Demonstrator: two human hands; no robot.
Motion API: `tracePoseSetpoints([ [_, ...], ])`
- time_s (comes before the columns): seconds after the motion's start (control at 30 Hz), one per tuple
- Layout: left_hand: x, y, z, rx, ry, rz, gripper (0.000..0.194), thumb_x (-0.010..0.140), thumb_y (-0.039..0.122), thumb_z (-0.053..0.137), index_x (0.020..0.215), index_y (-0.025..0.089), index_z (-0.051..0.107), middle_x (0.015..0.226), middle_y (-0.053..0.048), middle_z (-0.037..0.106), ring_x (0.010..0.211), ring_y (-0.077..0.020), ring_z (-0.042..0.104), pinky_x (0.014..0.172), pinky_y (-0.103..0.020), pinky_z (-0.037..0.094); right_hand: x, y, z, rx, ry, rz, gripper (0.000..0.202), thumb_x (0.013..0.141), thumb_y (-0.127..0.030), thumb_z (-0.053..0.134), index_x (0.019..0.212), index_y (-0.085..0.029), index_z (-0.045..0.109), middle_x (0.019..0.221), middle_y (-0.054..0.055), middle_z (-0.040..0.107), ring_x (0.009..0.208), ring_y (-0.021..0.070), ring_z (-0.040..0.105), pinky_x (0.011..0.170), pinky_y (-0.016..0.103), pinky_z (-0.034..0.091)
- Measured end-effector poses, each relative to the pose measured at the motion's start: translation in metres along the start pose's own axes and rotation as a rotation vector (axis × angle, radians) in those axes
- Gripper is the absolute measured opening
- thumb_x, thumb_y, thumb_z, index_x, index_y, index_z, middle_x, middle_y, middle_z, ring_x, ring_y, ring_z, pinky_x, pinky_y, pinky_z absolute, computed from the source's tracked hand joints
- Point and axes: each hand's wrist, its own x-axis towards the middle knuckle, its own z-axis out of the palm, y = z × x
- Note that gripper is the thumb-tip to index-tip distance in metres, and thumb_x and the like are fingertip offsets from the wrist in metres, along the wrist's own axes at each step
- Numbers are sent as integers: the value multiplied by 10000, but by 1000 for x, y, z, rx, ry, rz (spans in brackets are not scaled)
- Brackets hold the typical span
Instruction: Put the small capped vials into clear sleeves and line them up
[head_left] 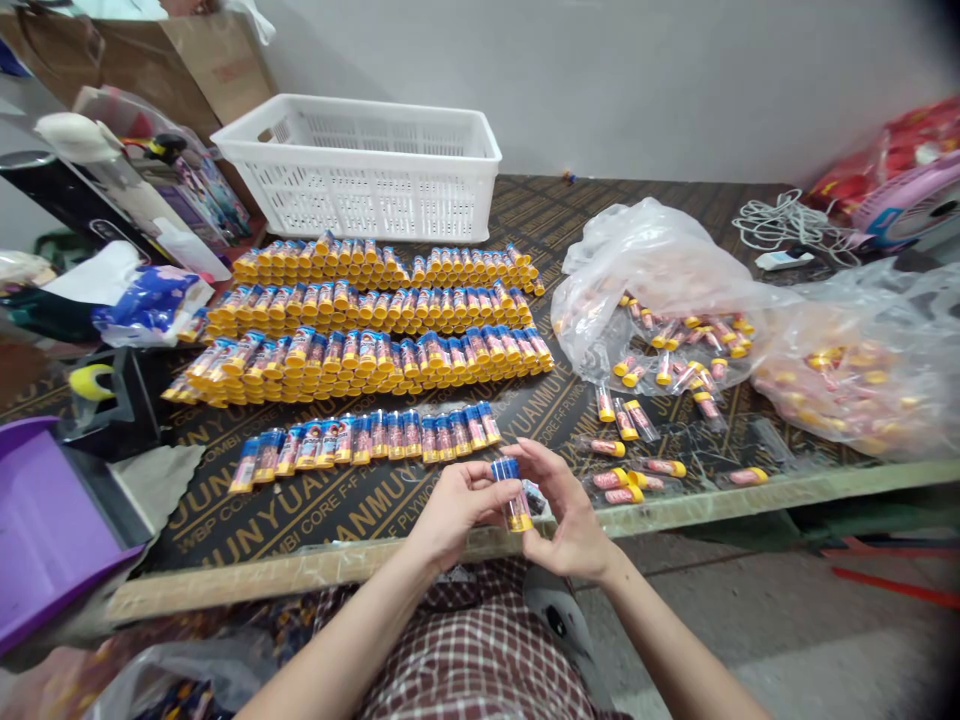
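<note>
Over the table's front edge, I hold a small clear plastic tube (516, 508) with a blue top, a yellow base and pink contents. My left hand (454, 508) pinches it from the left with thumb and fingers. From the other side, my right hand (566, 512) curls around it, its fingers by the blue top and its thumb by the yellow base. Just beyond lies a single row of similar blue-topped tubes (367, 438). To the right are loose tubes with yellow ends (626, 418), some spilling from a clear plastic bag (645, 250).
Stacked rows of tubes (367, 355) fill the middle of the table, before a white plastic basket (375, 190). A second filled bag (855, 370) lies right. A tape dispenser (112, 400) and purple dustpan (60, 530) are left. A coiled white cable (795, 225) sits at the back right.
</note>
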Motion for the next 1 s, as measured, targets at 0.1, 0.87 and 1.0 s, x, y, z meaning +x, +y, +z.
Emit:
tracePoseSetpoints([
  [0.1,0,0,1,3,4,1,356,561,343,829,786,102,696,703,-59,696,589,-125,611,591,-229,473,1,-1,0,19,4,-8,866,609,-46,523,1408,-267,270,1350,95,471,1232,249,497,1030,407,435],
  [0.87,16,-17,-9,813,321,373,237,739,417,662,745,183,697,630,-47,650,592,-188,587,598,-270,398,112,4,-27,-380,124,-181,795,638,-136,541,1394,-214,308,1316,89,516,1208,263,495,1054,425,344],
  [1.0,22,-26,-7,1304,363,328,250,753,425,659,848,194,669,726,-84,681,696,-252,632,636,-299,392,180,21,-20,-668,-41,-141,784,628,-194,574,1381,-208,354,1241,93,583,1167,293,498,1048,496,232],
])
